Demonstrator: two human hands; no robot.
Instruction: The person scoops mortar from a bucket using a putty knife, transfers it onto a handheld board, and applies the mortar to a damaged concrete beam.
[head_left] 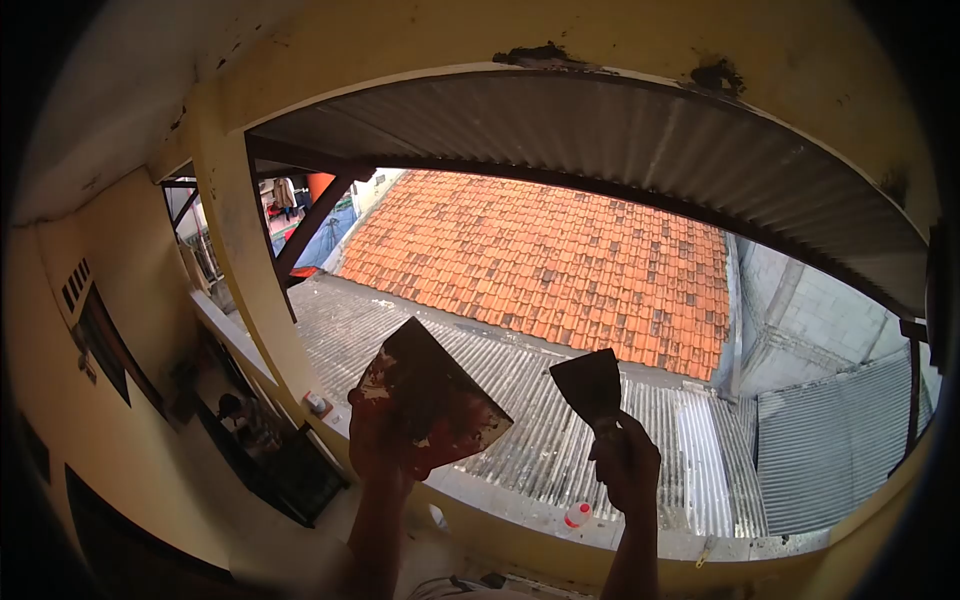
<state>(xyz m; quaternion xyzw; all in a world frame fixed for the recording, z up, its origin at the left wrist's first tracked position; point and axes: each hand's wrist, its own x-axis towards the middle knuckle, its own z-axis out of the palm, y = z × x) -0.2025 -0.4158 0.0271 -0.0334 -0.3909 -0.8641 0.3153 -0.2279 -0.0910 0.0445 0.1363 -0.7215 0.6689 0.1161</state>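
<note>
My left hand (pixel 385 440) holds up a broad, square, dark plate (pixel 430 385) smeared with reddish and pale patches; its fingers wrap the lower left side. To the right, my right hand (pixel 630 462) is closed round the handle of a scraper (pixel 588 385) with a wide dark blade pointing up and left. The plate and the scraper are apart, both raised in front of the balcony ledge. A small bottle with red and white parts (pixel 578 515) stands on the ledge below and between my hands.
Beyond the ledge (pixel 500 505) lie a grey corrugated roof (pixel 530 430) and an orange tiled roof (pixel 540 265). A yellow pillar (pixel 235 220) rises at the left. Overhead, the beam (pixel 420 60) has dark rough patches. A person (pixel 250 420) is low at the left.
</note>
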